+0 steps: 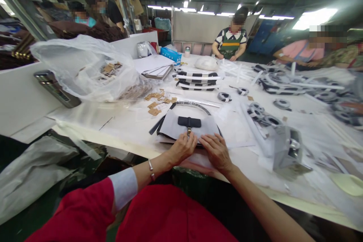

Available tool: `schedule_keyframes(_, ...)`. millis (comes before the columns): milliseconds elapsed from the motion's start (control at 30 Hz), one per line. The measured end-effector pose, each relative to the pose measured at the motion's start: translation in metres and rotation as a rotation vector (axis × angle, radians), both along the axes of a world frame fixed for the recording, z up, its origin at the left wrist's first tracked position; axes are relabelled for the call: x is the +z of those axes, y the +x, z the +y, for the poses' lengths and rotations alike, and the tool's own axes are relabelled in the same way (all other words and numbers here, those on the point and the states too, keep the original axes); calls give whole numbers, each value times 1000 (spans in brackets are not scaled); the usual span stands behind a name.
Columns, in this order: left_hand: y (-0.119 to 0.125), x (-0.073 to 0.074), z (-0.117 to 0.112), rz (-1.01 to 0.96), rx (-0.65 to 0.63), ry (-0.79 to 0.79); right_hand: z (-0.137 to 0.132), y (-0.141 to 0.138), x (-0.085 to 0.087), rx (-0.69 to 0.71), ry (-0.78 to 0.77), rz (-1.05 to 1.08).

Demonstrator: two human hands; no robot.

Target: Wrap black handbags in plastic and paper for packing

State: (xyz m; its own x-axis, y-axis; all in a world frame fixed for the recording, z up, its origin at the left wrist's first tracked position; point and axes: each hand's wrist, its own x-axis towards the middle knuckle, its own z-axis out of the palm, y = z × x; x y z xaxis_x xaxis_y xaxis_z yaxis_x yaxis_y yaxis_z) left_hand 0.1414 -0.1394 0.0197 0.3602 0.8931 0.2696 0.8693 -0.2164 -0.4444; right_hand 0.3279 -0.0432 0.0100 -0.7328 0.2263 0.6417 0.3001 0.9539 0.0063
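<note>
The left hand (181, 149) pinches the lower edge of a pale grey handbag panel (172, 128) just beside its small metal clasp (188, 132), while the right hand (217, 153) rests open on the same edge. The panel, bearing a black strap tab (189, 121), lies near the front edge of the tabletop (121, 136), with tan patches (154, 102) just beyond.

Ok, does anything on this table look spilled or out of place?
Yes: small tan rectangular tags lie scattered on the white table beside the clear plastic bag, as if spilled, and a silver metal flask lies on its side.
</note>
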Motion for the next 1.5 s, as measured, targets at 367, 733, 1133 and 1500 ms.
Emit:
schedule_keyframes(367,-6,-20,-10,-185,0,276,-34,-1,1,-197,21,19)
schedule_keyframes(733,-7,-27,-8,-250,-14,345,-35,-4,-14,-217,-3,142)
schedule_keyframes(1133,6,-34,-13,-318,11,341,-39,4,-9,-177,-74,133)
schedule_keyframes(1500,10,-24,-11,-408,18,269,-81,121,-29,-431,-248,250)
